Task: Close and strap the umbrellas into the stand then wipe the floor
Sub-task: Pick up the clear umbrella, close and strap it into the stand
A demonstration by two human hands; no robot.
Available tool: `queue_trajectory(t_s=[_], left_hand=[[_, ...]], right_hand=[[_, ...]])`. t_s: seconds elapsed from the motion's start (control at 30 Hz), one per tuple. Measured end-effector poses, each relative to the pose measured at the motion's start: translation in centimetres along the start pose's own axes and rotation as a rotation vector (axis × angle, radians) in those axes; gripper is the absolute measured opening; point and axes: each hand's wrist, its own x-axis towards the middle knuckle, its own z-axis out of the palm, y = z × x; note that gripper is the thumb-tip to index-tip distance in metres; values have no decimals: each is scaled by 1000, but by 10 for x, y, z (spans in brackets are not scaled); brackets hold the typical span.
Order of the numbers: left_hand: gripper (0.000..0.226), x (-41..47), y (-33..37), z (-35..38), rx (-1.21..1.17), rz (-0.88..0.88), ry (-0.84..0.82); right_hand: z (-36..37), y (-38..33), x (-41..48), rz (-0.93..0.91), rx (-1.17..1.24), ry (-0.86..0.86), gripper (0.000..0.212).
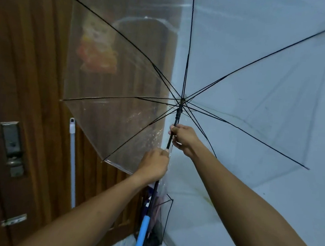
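1 clear umbrella (241,75) held fully open above stand (159,231). Shaft (174,130) clenched by left hand (153,165) low, right hand (184,138) near runner. Closing, strapping, floor wiping judged not yet done.

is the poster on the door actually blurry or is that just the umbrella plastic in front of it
Head view: the poster is seen through the clear canopy, which hazes it and carries pale glare streaks; the bare door lock beside it looks sharper. Wide-angle bending shows at the frame edges, light is dim and bluish on the wall.
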Motion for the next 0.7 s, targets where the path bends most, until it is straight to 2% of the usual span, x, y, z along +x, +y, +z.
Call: queue_trajectory(t_s=[0.13,0.2,0.27,0.47,0.7], left_hand=[[46,26,-8,-3,74,51,44],[46,35,-10,-4,78,90,50],[44,42,-12,-3,66,111,34],[46,59,-3,4,-11,126,20],[49,78,8,9,-30,169,-22]], right_hand=[[5,1,33,0,-8,-8,19],[6,0,47,16,26,-23,14],[4,-5,61,42,96,-33,13],[-11,-35,125,106,248,-28,31],[-26,-53,171,136,372,-56,34]])
